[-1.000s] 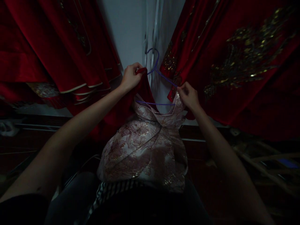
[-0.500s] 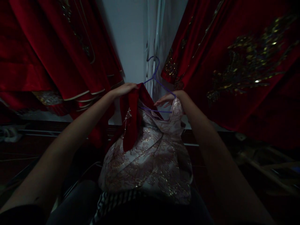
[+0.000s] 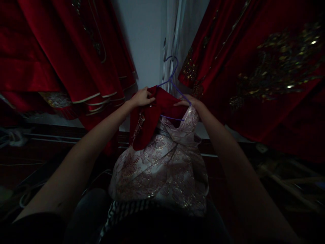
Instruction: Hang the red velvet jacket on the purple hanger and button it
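A pale brocade dress (image 3: 162, 169) with metallic flowers hangs on a purple wire hanger (image 3: 175, 88) in front of me. A red garment (image 3: 169, 103) with beaded trim drapes over the hanger's left side and upper part, covering the dress's left shoulder. My left hand (image 3: 143, 97) is closed on the red garment's upper left edge. At the hanger's right arm, my right hand (image 3: 191, 101) reaches round beside the dress's shoulder. Its fingers are on the red garment's right edge, partly hidden by the hanger and cloth.
Red gowns (image 3: 50, 51) with gold trim hang at the left. More red cloth (image 3: 241, 61) with gold sequins hangs at the right. Pale wall and vertical rails (image 3: 175, 27) stand behind the hanger. A wooden frame (image 3: 286, 186) lies in shadow at lower right.
The red garment's upper part has been spread to the right across the hanger, and its hanging left part has risen. My left hand's fingers have curled onto the cloth.
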Motion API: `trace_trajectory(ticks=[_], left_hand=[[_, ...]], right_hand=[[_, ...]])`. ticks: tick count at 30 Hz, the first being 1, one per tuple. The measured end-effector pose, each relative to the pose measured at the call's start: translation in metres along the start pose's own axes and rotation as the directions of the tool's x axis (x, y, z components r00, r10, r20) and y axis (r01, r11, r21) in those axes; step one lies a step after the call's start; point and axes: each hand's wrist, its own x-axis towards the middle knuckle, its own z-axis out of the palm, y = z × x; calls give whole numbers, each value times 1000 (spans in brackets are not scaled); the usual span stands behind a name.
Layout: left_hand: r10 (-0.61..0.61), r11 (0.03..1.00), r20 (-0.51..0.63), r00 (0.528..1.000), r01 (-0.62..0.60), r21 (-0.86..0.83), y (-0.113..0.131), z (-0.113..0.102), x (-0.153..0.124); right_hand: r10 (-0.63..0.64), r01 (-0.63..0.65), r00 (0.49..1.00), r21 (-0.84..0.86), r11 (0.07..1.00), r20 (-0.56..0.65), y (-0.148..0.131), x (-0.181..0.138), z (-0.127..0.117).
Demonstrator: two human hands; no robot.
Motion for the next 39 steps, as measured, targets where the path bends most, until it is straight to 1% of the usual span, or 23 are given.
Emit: trace_trajectory(ticks=[1,2,3,4,5,7,8,10,12,15,18,20,22,24,25,26,29,33,34,36,38,39], left_hand=[[8,1000,-21,1000,-8,-15,1,2,-2],[16,999,-44,999,-17,-33,1,4,-3],[22,998,-65,998,-26,-49,2,5,-5],[27,998,-78,997,-32,-61,3,6,-6],[29,997,-83,996,-35,-68,4,6,-8],[19,997,-78,997,-25,-73,6,5,-10],[8,997,-75,997,-13,-73,8,5,-11],[-5,998,-72,997,0,-65,11,5,-13],[-20,999,-76,997,17,-36,17,6,-16],[-64,997,-104,993,67,29,29,12,-22],[-101,991,-128,987,111,69,41,18,-27],[-125,987,-141,982,138,86,46,21,-29],[-143,982,-155,977,159,96,49,23,-30],[-156,980,-172,973,175,98,50,25,-30],[-163,979,-180,970,182,97,50,25,-30],[-171,977,-188,967,191,95,51,26,-31],[-194,973,-211,958,215,85,53,30,-31],[-218,969,-231,948,239,68,60,35,-32],[-230,966,-236,944,251,63,63,37,-32],[-246,964,-247,937,264,43,68,41,-33],[-247,966,-259,934,257,6,72,45,-33],[-245,968,-266,932,251,-12,74,47,-32]], right_hand=[[37,-41,995,-44,998,-91,1,-1,-5],[53,-72,980,-92,993,-194,0,-4,-11],[34,-80,957,-148,986,-288,-2,-7,-19],[-22,-57,934,-210,976,-357,-4,-12,-26],[-83,-30,921,-280,960,-380,-6,-17,-34],[-168,8,918,-406,914,-359,-4,-31,-48],[-185,9,921,-456,890,-343,0,-38,-54],[-177,-32,922,-523,851,-344,15,-56,-64],[-151,-98,914,-565,819,-378,36,-76,-73],[-68,-163,922,-542,825,-381,63,-106,-84],[-23,-176,917,-454,874,-399,70,-127,-90],[-25,-130,931,-396,909,-363,64,-135,-89],[-34,-59,966,-348,936,-255,51,-140,-86],[-45,-3,988,-301,954,-150,36,-143,-82],[-49,10,990,-279,960,-134,28,-144,-80],[-53,14,989,-262,965,-141,19,-144,-79],[-73,9,973,-281,960,-219,-5,-146,-78],[-140,-21,935,-446,895,-325,-29,-152,-77],[-156,-39,915,-466,884,-373,-31,-153,-76],[-169,-84,856,-455,887,-488,-30,-156,-74],[-146,-124,796,-395,910,-587,-22,-158,-73],[-119,-140,779,-355,924,-616,-17,-158,-73]])
